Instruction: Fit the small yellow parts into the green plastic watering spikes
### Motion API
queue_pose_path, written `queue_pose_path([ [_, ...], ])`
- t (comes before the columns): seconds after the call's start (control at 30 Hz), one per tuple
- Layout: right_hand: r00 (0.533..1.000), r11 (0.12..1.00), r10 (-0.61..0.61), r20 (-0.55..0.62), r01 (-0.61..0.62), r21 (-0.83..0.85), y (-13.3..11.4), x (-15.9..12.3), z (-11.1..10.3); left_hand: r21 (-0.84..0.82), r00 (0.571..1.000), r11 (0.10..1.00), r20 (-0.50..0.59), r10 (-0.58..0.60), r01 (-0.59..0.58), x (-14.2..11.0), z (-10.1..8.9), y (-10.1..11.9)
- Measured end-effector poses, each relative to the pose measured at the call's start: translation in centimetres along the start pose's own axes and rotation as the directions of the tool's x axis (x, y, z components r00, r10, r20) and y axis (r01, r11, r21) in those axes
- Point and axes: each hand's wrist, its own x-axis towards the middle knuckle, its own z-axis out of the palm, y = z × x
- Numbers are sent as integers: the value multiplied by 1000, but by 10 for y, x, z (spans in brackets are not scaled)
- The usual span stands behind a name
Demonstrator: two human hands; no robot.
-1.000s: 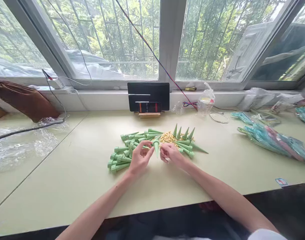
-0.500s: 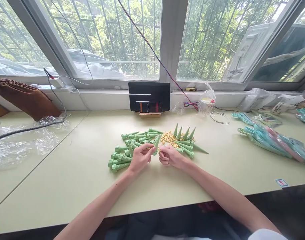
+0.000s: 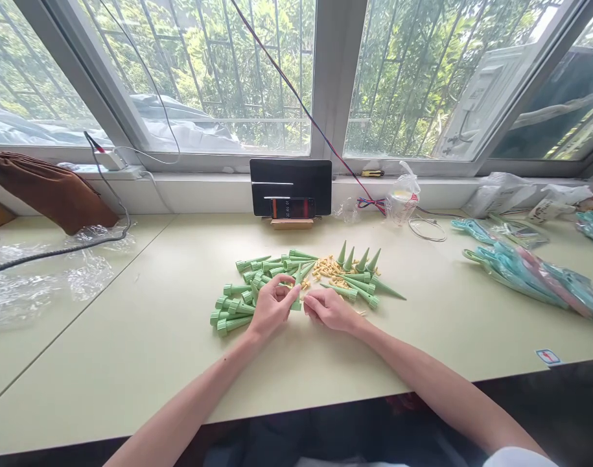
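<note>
My left hand (image 3: pixel 271 306) pinches a green plastic cone spike (image 3: pixel 297 290) between thumb and fingers, its tip pointing up and away. Close by its wide lower end is my right hand (image 3: pixel 331 309), thumb and fingertips pressed together. What those fingertips hold, if anything, is too small to make out. A pile of green ribbed-cap spikes (image 3: pixel 236 307) lies beside and behind my left hand. Beyond my hands is a heap of small yellow pieces (image 3: pixel 329 268). Several green cones (image 3: pixel 361 261) stand point up at its right, with more spikes (image 3: pixel 367 296) lying in front of them.
A phone (image 3: pixel 292 208) leans against a black tablet (image 3: pixel 290 178) on a stand at the back. Bagged turquoise and pink items (image 3: pixel 529 275) lie right. At left are a brown pouch (image 3: pixel 58 194), a black cable (image 3: pixel 72 245) and clear plastic wrap (image 3: pixel 43 285).
The held cone has come slightly left and lower, tilting more upright. My right hand has shifted a little left, its fingers less curled, and stays beside the cone's lower end.
</note>
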Motion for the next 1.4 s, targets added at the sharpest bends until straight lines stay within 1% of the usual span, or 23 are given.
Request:
queue_pose_path([
  [0.07, 996, 988, -80, -39, 74, -136, 0, -1, 0, -30, 999, 999, 13, -39, 39, 0, 0, 0],
  [0.13, 989, 970, -141, -52, 127, -208, 1, -1, 0, -48, 997, 996, 27, -70, 72, 0, -1, 1],
  [0.2, 985, 963, -165, -59, 148, -225, 2, -1, 0, -53, 995, 994, 35, -92, 94, 0, -1, 2],
  [0.27, 987, 974, -143, -74, 127, -185, 1, -1, 1, -60, 994, 993, 35, -102, 104, 1, 0, 4],
  [0.33, 994, 997, -63, -86, 59, -54, 1, 1, 2, -72, 995, 993, 34, -93, 95, 1, 1, 5],
  [0.4, 997, 987, 40, -62, -30, 156, 0, 3, 1, -70, 997, 996, 44, -58, 61, 2, 3, 6],
  [0.47, 994, 926, 106, -5, -97, 365, 0, 5, -1, -43, 998, 999, 58, -1, 3, 2, 5, 5],
  [0.57, 979, 781, 196, 52, -188, 595, 0, 8, -4, 18, 994, 996, 74, 81, -83, 0, 4, 2],
  [0.67, 961, 659, 258, 102, -252, 708, 0, 9, -5, 80, 983, 984, 108, 148, -157, -1, 3, 0],
  [0.73, 953, 613, 276, 127, -277, 740, 0, 9, -6, 118, 973, 973, 138, 184, -200, -2, 2, 0],
  [0.83, 938, 574, 304, 167, -320, 754, 0, 10, -7, 145, 964, 962, 170, 206, -231, -2, 2, 0],
  [0.97, 920, 569, 338, 198, -367, 736, 1, 10, -8, 174, 951, 948, 209, 228, -265, -1, 2, -4],
  [1.07, 923, 588, 332, 195, -364, 722, 2, 10, -7, 216, 946, 931, 209, 249, -293, 1, 2, -8],
  [1.23, 942, 643, 268, 201, -330, 691, 4, 8, -6, 247, 959, 932, 170, 229, -266, 2, 2, -11],
  [1.4, 957, 664, 214, 197, -290, 689, 7, 6, -5, 287, 969, 927, 115, 219, -243, 1, 2, -9],
])
